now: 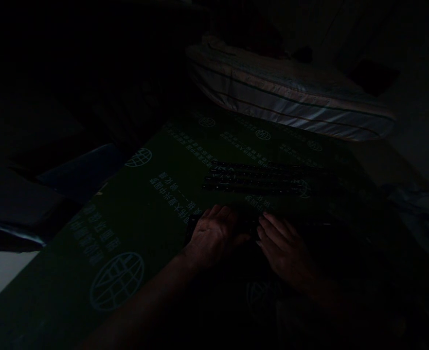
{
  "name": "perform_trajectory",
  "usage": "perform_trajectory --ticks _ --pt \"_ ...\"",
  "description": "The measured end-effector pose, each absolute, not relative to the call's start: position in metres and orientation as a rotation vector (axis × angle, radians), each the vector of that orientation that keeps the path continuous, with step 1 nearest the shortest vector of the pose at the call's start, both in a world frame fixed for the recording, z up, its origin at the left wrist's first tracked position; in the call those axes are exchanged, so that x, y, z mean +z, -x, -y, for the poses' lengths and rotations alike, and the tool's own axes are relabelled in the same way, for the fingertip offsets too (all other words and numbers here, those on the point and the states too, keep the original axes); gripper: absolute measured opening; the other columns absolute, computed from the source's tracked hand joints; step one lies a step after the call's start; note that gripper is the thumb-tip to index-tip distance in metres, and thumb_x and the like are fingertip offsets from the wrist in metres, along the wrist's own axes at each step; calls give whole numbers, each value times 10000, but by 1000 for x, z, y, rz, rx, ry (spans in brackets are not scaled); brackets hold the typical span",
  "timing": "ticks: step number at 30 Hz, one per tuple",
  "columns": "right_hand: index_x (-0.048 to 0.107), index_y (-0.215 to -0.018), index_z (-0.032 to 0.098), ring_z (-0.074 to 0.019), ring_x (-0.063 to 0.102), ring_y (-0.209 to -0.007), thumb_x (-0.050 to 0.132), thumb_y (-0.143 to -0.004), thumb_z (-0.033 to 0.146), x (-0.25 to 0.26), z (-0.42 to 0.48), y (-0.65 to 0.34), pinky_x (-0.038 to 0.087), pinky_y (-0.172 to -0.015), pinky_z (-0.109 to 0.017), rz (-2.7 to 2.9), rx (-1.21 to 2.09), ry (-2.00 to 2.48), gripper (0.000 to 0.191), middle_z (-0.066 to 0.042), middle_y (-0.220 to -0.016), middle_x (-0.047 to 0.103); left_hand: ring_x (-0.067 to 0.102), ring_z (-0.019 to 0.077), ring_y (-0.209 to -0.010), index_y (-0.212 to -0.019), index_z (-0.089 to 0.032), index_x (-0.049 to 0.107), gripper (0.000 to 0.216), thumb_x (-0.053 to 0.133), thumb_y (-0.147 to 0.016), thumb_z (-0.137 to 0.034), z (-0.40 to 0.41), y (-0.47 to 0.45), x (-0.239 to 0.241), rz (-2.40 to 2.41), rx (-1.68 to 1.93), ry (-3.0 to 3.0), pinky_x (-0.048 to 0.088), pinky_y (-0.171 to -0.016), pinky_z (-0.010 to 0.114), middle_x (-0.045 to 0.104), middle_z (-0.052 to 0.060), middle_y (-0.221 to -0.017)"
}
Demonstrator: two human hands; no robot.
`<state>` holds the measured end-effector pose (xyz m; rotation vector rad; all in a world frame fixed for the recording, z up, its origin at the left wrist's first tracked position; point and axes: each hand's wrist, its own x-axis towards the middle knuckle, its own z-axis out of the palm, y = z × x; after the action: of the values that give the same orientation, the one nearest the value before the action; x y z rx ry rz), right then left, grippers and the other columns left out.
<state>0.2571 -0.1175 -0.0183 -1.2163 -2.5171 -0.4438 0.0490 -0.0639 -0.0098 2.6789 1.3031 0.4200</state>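
The picture is very dark. My left hand (214, 232) rests palm down on a long, dark, flat piece (189, 227), which looks like black fabric, though its kind is hard to make out. Its fingers are bent forward, and the thumb is spread toward my right hand (282, 245). That hand lies on the same dark piece, fingers stretched out and angled inward. Just beyond both hands, several narrow dark strips (251, 179) with small light specks lie side by side on the green printed board (178, 170).
Across the far end of the board lies a thick, pale, striped cushion or folded bedding (291, 99). Left of the board's edge is a dark blue object (79, 167), and a pale surface (3, 272) shows lower down. A faint bluish bundle (415, 204) is at right.
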Motion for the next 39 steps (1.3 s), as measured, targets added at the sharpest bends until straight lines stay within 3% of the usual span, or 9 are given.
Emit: perform_trajectory --ticks 16,30,39 --pt "621 -1068 45 -314 419 -1262 467 -918 214 -15 119 -252 378 -992 -484 2557 -418 1213 273 -166 -1220 599 554 238 -835 -938 -164 589 391 512 -841 -534 63 -51 -11 -1324 416 -2700 465 -726 380 607 65 -909" --pt "627 -1058 133 -290 459 -1236 512 -892 243 -26 127 -254 430 -958 -478 2353 -335 1309 231 -160 -1227 590 554 239 -846 -944 -153 594 396 496 -852 -526 63 -49 -8 -1332 388 -2693 472 -751 381 611 78 -924" --pt "629 -1055 118 -295 466 -1225 529 -882 240 -28 127 -254 436 -960 -475 2317 -336 1297 235 -170 -1202 597 552 245 -886 -993 -152 593 418 486 -856 -532 62 -49 -11 -1327 376 -2683 469 -797 394 611 88 -953"
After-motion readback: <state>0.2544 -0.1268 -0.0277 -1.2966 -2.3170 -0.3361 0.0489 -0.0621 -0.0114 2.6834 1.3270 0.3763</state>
